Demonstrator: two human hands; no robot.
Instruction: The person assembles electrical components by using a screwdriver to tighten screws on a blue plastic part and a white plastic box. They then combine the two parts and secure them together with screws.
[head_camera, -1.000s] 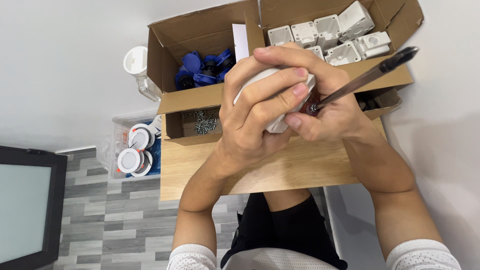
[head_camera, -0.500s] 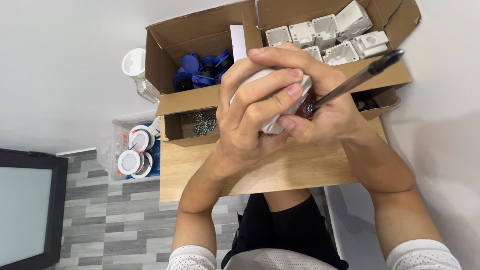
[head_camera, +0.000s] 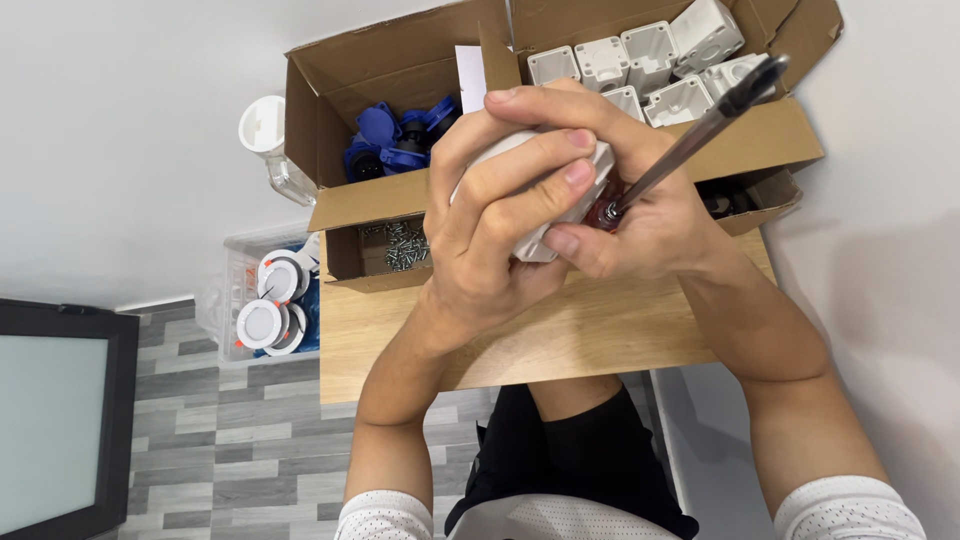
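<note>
Wooden desk (head_camera: 560, 345) carries open brown cardboard boxes (head_camera: 400, 70) of white and blue parts. Left hand (head_camera: 500, 235) fingers wrap a white housing (head_camera: 535, 240); right hand (head_camera: 650, 225) fingers grip a screwdriver (head_camera: 700, 130) against it.

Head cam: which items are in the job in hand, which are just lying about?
In hand:
- left hand around white plastic box
- right hand holding screwdriver

Lying about:
- blue parts
- screws
- white housings
- round fittings
</note>
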